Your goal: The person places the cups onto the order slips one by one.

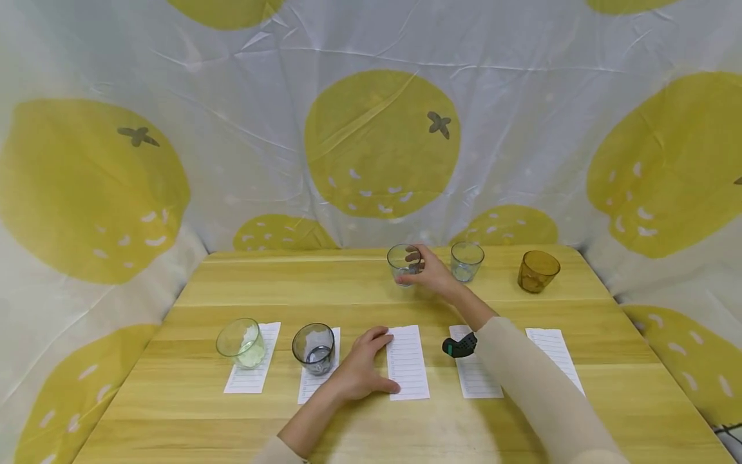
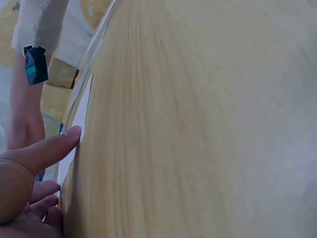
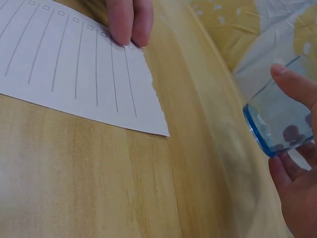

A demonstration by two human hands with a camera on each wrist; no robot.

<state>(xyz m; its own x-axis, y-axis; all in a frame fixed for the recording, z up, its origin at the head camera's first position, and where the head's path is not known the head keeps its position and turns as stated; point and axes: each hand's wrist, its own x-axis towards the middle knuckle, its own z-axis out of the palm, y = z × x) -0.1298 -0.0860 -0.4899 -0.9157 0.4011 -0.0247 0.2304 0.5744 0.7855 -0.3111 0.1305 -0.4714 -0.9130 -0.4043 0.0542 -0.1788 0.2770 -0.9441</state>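
Observation:
At the back of the table my right hand point(image 1: 431, 274) holds a clear drinking glass point(image 1: 400, 261), thumb on the near side and fingers around the far side. In the right wrist view this glass point(image 3: 270, 116) shows a bluish base; whether it touches the table I cannot tell. My left hand point(image 1: 362, 368) rests at the left edge of the middle lined paper slip point(image 1: 408, 364), fingers extended. Its thumb and fingertips touch the paper, as the left wrist view shows for the thumb point(image 2: 54, 148).
Another clear glass point(image 1: 467, 263) and an amber glass point(image 1: 538, 272) stand to the right at the back. A greenish glass point(image 1: 234, 345) and a grey glass point(image 1: 313, 351) sit on slips at left. Two more slips, one partly under my right sleeve point(image 1: 533, 380), lie at right.

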